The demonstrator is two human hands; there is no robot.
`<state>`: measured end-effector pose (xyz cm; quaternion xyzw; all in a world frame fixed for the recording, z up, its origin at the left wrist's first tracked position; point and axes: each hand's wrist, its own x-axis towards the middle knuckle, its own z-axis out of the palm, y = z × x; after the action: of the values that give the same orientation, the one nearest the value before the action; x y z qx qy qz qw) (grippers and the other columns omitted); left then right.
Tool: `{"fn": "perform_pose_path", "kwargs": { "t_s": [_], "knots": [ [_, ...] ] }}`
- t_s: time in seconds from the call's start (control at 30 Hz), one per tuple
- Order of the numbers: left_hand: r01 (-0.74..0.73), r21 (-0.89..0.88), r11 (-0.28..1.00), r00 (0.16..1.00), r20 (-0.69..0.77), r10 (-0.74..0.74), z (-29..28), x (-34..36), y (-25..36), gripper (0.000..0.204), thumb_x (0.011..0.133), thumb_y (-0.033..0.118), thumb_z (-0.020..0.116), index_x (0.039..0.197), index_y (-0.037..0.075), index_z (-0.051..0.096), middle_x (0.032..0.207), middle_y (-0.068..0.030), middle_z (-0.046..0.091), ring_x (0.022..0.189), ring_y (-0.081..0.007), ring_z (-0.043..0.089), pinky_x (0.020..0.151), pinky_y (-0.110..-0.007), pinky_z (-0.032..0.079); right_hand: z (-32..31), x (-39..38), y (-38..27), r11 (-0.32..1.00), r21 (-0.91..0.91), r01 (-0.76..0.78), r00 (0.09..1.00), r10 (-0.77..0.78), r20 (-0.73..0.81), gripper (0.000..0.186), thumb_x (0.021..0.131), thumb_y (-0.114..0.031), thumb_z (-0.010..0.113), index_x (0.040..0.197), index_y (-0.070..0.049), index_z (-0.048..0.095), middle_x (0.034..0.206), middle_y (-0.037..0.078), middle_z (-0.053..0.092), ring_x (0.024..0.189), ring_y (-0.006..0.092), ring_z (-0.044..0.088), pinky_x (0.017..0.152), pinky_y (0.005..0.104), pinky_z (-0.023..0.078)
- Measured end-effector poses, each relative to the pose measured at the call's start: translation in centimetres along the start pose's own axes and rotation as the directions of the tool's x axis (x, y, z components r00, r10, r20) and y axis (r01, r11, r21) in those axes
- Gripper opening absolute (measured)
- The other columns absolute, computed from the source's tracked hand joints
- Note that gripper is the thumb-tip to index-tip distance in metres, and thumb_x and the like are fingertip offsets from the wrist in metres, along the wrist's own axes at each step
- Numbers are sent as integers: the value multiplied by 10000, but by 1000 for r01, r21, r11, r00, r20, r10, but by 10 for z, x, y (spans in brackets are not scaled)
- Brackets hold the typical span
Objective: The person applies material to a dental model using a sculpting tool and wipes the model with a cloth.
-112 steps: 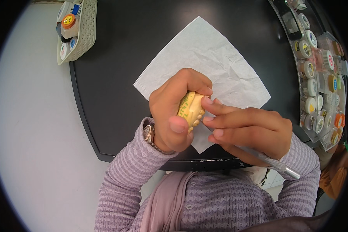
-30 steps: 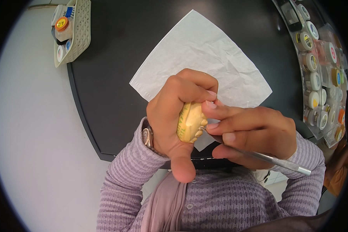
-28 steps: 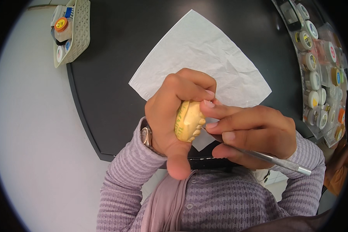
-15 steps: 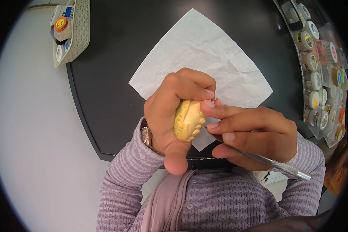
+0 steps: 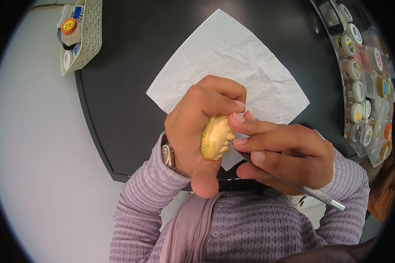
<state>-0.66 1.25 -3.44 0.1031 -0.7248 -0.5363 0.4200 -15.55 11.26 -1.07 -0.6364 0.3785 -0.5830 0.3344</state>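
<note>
My left hand (image 5: 202,105) is wrapped round a yellow plaster dental model (image 5: 214,138), with the row of teeth turned to the right and green marks on the side by my palm. In my right hand (image 5: 294,151) is a slim metal carving tool (image 5: 322,197) with a knurled handle, held like a pen. Its handle end points down to the right; its tip lies by the teeth, mostly hidden behind my fingers, so I cannot tell whether it touches them. My right index fingertip rests at the model's upper teeth.
A creased white paper sheet (image 5: 232,52) lies on the black tabletop (image 5: 123,109) beyond my hands. At the far left stands a cream woven basket (image 5: 91,44) with small jars. Along the right edge, clear trays hold several lidded jars (image 5: 355,92).
The model has turned slightly in my left hand, and less of its green marking shows. My right hand and the tool's handle end have shifted a little left and down.
</note>
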Motion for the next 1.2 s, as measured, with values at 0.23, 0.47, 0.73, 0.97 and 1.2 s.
{"fn": "perform_pose_path", "kwargs": {
  "t_s": [0.23, 0.47, 0.73, 0.97, 1.2],
  "knots": [
    [68, -66, 996, 998, -2, -68, 0, -1, 2, 1000, 539, 878, 440, 955, -30, 483, 899, -155, 564, 688, -150, 571, 595, -252, 481, -5, 3, 0, 994, 91, -66, 997, 63, 32, 340, 715, 59, 732, 979, 5, 525, 994, 190, 605, 1071, 396, 579, 928, 423, 501],
    [154, -47, 987, 987, -33, -155, -1, -2, 5, 991, 584, 885, 390, 933, -37, 489, 876, -151, 572, 676, -127, 540, 582, -236, 445, -9, 8, -1, 999, 9, -43, 999, 43, -4, 344, 707, 85, 732, 961, 0, 517, 989, 175, 606, 1068, 383, 586, 921, 428, 506],
    [188, -31, 982, 982, -27, -189, -2, -2, 9, 971, 628, 877, 366, 928, -38, 494, 889, -161, 575, 666, -126, 532, 581, -239, 440, -9, 9, -3, 996, -86, -29, 999, 32, 35, 379, 679, 102, 744, 970, -8, 528, 1007, 159, 609, 1048, 369, 602, 912, 419, 515],
    [219, -27, 975, 976, -9, -220, -3, -1, 13, 684, 883, 624, 355, 932, -43, 498, 881, -184, 583, 659, -152, 544, 579, -262, 448, -15, 8, -2, 998, -51, -30, 995, 34, 91, 393, 670, 106, 748, 975, -6, 526, 1015, 165, 606, 1047, 362, 605, 921, 424, 509],
    [154, 6, 988, 988, 25, -154, -4, -1, 10, 391, 913, 327, 389, 972, -45, 496, 877, -205, 588, 657, -172, 552, 574, -281, 457, -13, 6, -4, 997, -45, -62, 996, 65, 65, 393, 680, 107, 740, 995, -1, 532, 1022, 169, 604, 1055, 368, 599, 935, 437, 495]
  ]
}}
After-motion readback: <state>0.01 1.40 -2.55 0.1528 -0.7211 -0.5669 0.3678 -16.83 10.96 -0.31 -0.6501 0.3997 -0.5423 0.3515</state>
